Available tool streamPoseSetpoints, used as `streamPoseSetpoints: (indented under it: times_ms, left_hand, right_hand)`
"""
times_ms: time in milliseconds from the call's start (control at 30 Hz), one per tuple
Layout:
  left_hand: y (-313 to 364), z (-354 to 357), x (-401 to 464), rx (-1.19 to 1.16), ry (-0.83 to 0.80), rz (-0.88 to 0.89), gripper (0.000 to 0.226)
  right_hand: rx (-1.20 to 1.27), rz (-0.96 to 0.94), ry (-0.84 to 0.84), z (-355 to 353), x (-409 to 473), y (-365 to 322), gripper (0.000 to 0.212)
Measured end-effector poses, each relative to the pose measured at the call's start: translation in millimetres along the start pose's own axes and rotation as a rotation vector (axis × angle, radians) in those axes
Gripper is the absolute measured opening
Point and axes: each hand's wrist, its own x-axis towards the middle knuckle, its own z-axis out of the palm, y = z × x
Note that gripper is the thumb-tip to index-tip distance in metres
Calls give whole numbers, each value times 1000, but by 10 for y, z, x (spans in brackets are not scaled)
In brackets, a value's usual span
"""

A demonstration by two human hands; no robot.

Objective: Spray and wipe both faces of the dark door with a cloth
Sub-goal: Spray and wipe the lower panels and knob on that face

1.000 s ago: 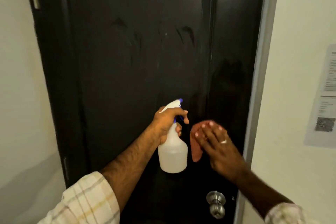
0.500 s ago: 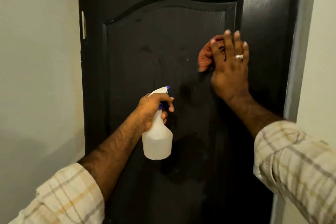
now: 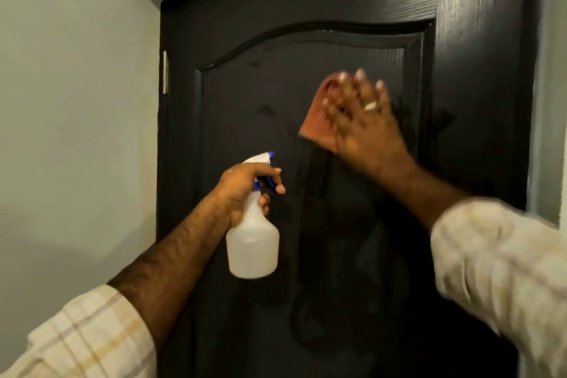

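The dark door (image 3: pixel 306 3) with an arched raised panel fills the middle of the head view. My right hand (image 3: pixel 365 126), blurred by motion, presses an orange-red cloth (image 3: pixel 317 121) flat against the upper panel with straight fingers. My left hand (image 3: pixel 245 190) grips the neck of a white spray bottle (image 3: pixel 253 242) with a blue and white trigger head, held just in front of the door below and left of the cloth. Faint wet streaks show on the panel.
A pale wall (image 3: pixel 76 101) stands at the left, with a metal hinge (image 3: pixel 165 72) on the door's left edge. A grey door frame (image 3: pixel 549 101) runs down the right side. A ceiling step sits above the door.
The view has tilted upward from the knob to the door's top. My right hand carried the cloth up from beside the bottle, then slid it down and leftward across the panel. The bottle stayed roughly level.
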Motion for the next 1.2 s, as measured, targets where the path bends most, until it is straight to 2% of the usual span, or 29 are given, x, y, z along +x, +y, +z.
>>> streamPoseSetpoints:
  times_ms: [67, 133, 200, 300, 367, 433, 500, 567, 633, 733, 800, 833, 900, 967, 1033, 1100, 1200]
  left_hand:
    - [139, 0, 43, -6, 6, 31, 15]
    - [229, -9, 50, 5, 5, 58, 13]
    - [244, -29, 36, 24, -2, 62, 15]
    - [90, -105, -13, 5, -23, 39, 15]
    - [-56, -180, -28, -14, -37, 14, 15]
    - [-173, -259, -16, -13, -38, -10, 15]
    - [-210, -320, 43, 6, -28, -23, 15]
    - [-171, -366, 117, 18, -3, -31, 16]
    - [-69, -418, 208, 15, 19, -28, 15]
    - [95, -483, 308, -10, 49, 12, 14]
    - [147, -537, 346, -10, 64, 26, 13]
    - [148, -579, 360, -10, 62, 26, 14]
    - [120, -655, 373, -13, 49, 21, 14]
    - [46, -733, 369, -21, 41, 13, 15]
    - [-3, -784, 365, -10, 29, 4, 15]
    - [23, -794, 384, 15, 21, 0, 15]
    - [187, -772, 461, 60, 47, 8, 16]
  right_hand:
    - [-12, 172, 19, -197, 443, 266, 64]
    - [-2, 177, 28, -183, 480, 244, 67]
    - [-15, 14, 3, -63, 147, -41, 73]
    - [56, -355, -178, 312, -1026, -825, 67]
    - [66, -590, -367, 462, -1867, -1334, 67]
    - [50, -689, -465, 524, -2175, -1510, 67]
    - [90, -617, -411, 469, -1741, -1299, 66]
    - [59, -423, -262, 319, -908, -889, 69]
    - [-18, -183, -155, 155, 22, -409, 82]
    - [-57, 43, -75, 11, 729, -140, 64]
    - [-4, -11, -95, 139, 638, -323, 72]
    - [-10, -95, -117, 236, 435, -518, 77]
    - [3, -309, -192, 480, -261, -1030, 72]
    - [26, -540, -373, 658, -1050, -1518, 69]
    - [34, -668, -505, 674, -1420, -1710, 66]
    - [57, -646, -457, 624, -1116, -1536, 66]
    - [15, -385, -267, 415, 17, -930, 72]
